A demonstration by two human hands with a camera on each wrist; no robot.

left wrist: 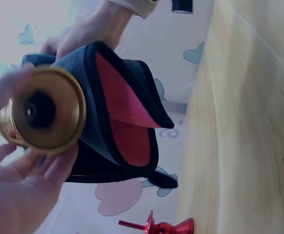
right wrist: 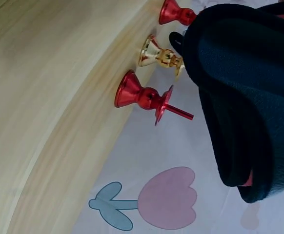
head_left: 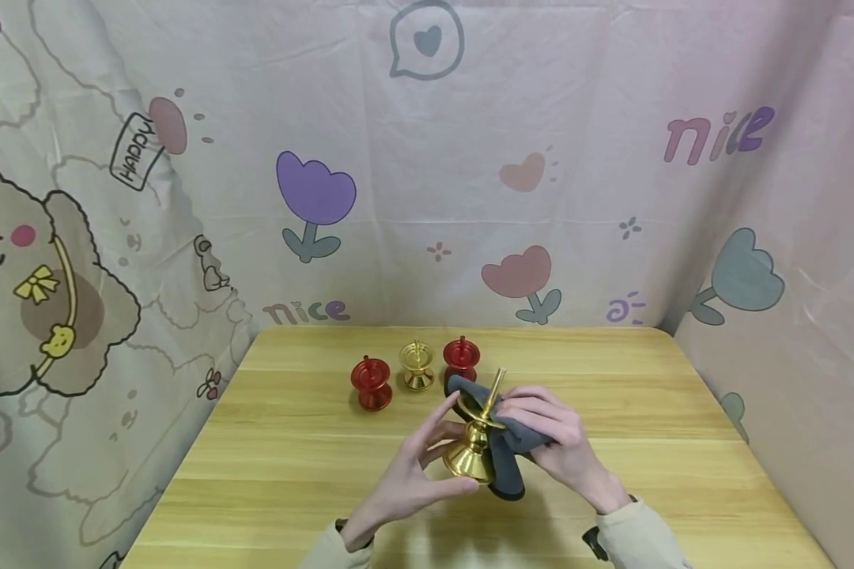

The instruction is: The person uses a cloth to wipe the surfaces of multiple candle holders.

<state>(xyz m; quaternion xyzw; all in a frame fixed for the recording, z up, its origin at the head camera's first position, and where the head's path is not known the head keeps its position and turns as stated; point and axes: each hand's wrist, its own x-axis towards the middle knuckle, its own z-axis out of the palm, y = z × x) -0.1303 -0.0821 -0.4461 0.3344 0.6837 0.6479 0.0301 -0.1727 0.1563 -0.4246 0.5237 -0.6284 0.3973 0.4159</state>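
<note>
Above the table my left hand (head_left: 414, 476) grips a gold candle holder (head_left: 467, 460) by its flared base, thumb and fingers on opposite sides. The holder leans, its long spike pointing up and slightly right. My right hand (head_left: 568, 442) holds a folded dark grey cloth (head_left: 507, 468) with black edging against the holder's dish. In the left wrist view the round hollow underside of the candle holder (left wrist: 76, 114) faces the camera, and the pink reverse of the cloth (left wrist: 127, 100) shows between its folds. The right wrist view has the dark cloth (right wrist: 244, 78) covering the candle holder and the fingers.
Farther back on the wooden table (head_left: 292, 466) stand a red candle holder (head_left: 372, 385), a smaller gold one (head_left: 417, 367) and another red one (head_left: 462, 353), which the cloth partly overlaps. A printed curtain (head_left: 398, 158) hangs behind the table and at both sides.
</note>
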